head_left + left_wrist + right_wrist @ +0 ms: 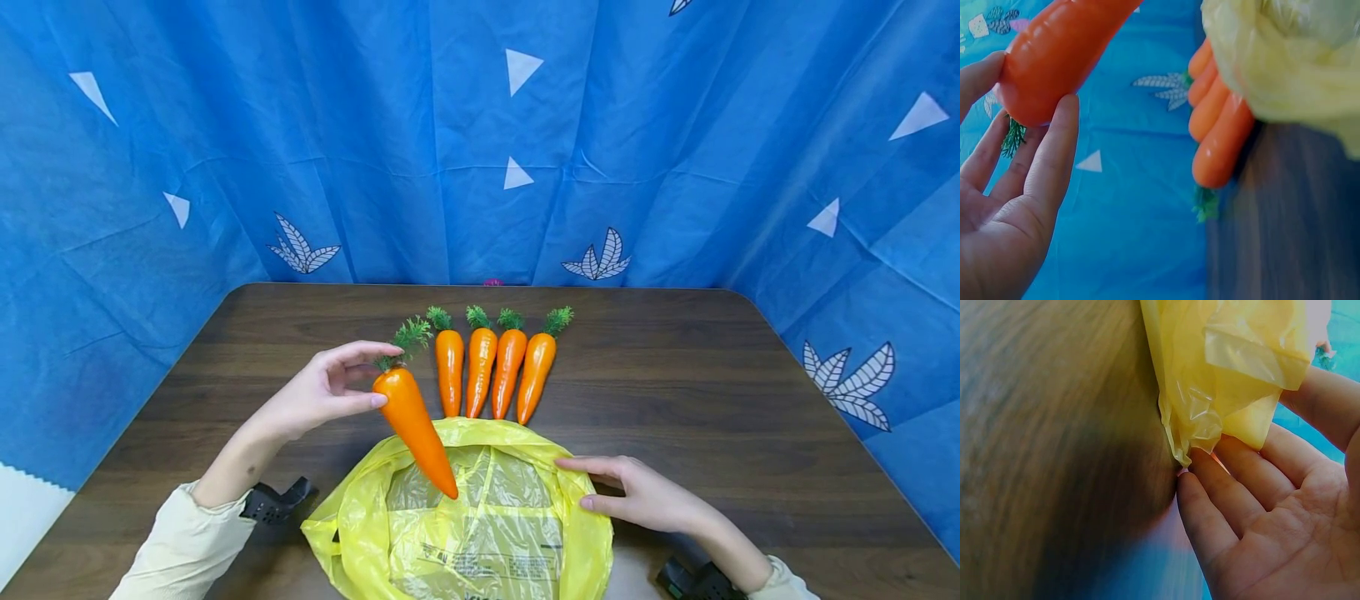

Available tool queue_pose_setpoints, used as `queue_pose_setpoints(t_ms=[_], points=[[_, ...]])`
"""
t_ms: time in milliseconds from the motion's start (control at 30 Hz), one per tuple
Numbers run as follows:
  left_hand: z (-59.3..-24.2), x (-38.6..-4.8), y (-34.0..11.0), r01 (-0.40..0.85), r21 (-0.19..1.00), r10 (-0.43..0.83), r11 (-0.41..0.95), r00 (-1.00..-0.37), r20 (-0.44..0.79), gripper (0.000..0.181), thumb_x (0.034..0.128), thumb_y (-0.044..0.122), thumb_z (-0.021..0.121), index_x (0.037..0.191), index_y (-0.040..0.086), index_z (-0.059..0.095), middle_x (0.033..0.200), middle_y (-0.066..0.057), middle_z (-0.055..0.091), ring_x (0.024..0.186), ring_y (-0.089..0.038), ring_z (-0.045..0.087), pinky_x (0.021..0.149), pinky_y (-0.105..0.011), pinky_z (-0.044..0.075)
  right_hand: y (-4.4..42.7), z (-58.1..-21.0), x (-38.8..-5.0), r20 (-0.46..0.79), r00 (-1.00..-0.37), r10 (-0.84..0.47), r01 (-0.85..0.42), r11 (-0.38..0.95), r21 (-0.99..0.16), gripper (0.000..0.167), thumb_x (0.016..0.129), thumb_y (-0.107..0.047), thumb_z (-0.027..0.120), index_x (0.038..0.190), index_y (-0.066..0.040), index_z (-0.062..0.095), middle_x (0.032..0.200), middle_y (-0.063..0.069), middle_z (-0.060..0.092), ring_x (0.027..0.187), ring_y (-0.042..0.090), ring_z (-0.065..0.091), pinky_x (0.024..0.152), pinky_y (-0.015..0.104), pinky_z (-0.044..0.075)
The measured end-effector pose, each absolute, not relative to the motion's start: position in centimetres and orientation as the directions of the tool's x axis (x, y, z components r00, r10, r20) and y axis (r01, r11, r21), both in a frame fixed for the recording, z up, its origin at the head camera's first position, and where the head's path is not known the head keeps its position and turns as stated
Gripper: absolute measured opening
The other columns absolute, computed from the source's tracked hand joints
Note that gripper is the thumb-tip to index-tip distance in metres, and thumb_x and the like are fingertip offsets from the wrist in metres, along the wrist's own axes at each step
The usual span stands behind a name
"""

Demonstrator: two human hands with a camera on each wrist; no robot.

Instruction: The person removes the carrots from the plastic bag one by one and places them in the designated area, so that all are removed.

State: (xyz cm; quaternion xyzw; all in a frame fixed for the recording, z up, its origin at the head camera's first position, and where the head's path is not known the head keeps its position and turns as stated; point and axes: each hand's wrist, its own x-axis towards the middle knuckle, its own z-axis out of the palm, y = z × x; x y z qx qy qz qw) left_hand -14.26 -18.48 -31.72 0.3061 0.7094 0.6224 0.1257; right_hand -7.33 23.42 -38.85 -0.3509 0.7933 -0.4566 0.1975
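An orange carrot point(418, 429) with a frilly green top is pinched near its thick end by my left hand point(337, 383). It slants down to the right, its tip over the mouth of a yellow plastic bag point(352, 542). In the left wrist view, thumb and fingers press on opposite sides of the carrot point(1054, 59). My right hand point(637, 496) touches the bag's right rim with fairly straight fingers. Seen from the right wrist, the fingers point(1241, 469) lie against the crinkled yellow plastic point(1191, 381), which hides some fingertips.
Several more carrots point(480, 371) lie side by side behind the bag, green tops pointing away. All stands on a dark wooden table point(675, 367). A blue patterned curtain point(390, 167) hangs behind and at both sides. Each wrist wears a black device point(273, 502).
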Motion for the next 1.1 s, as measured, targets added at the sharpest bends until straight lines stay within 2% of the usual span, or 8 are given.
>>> queue_pose_setpoints(t_ms=[333,500,833,1000,1100], points=[[-31.9,-18.0,-20.1,0.275,0.957,0.522,0.094,-0.832,0.188,0.047,0.0879,-0.001,0.063,0.132,0.001,0.047,0.124,-0.019,0.050,0.103,-0.030,0.057,0.081,-0.038,0.052,23.4,-39.0,-7.4,-0.012,-0.676,-0.737,-0.345,0.331,-0.878,0.048,0.096,-0.018,0.054,0.138,0.001,0.042,0.137,0.019,0.045,0.124,0.013,0.041,0.095,0.026,0.041],[-32.1,-19.7,-20.8,0.221,0.974,0.501,0.049,-0.849,0.167,0.046,0.0895,-0.002,0.060,0.133,0.001,0.046,0.117,-0.016,0.056,0.101,-0.027,0.060,0.082,-0.040,0.052,23.4,-38.9,-7.4,-0.005,-0.678,-0.735,-0.351,0.329,-0.877,0.047,0.096,-0.017,0.054,0.138,0.003,0.043,0.136,0.020,0.045,0.123,0.014,0.043,0.094,0.026,0.042],[-34.0,-23.0,-21.8,0.084,0.994,0.482,-0.068,-0.869,0.106,0.042,0.0917,-0.004,0.055,0.132,0.006,0.047,0.114,-0.011,0.057,0.097,-0.022,0.062,0.085,-0.043,0.047,23.6,-39.0,-7.4,-0.008,-0.678,-0.735,-0.349,0.330,-0.877,0.047,0.096,-0.016,0.054,0.138,0.002,0.042,0.136,0.020,0.045,0.123,0.015,0.043,0.094,0.027,0.042],[-35.1,-24.3,-22.2,0.042,0.999,0.467,-0.024,-0.883,0.049,0.044,0.0922,-0.001,0.056,0.135,0.003,0.044,0.116,-0.011,0.056,0.096,-0.022,0.062,0.088,-0.046,0.042,23.6,-39.1,-7.4,-0.007,-0.675,-0.738,-0.345,0.325,-0.881,0.047,0.097,-0.016,0.054,0.139,0.002,0.042,0.136,0.021,0.044,0.122,0.015,0.044,0.094,0.028,0.043],[-35.7,-24.9,-22.2,0.028,0.998,0.467,0.048,-0.884,0.002,0.047,0.0926,0.003,0.058,0.137,0.003,0.042,0.118,-0.014,0.053,0.098,-0.022,0.060,0.089,-0.046,0.044,23.6,-39.1,-7.4,-0.008,-0.677,-0.736,-0.338,0.320,-0.885,0.047,0.097,-0.016,0.054,0.138,0.003,0.042,0.136,0.023,0.044,0.120,0.015,0.046,0.092,0.028,0.045]])
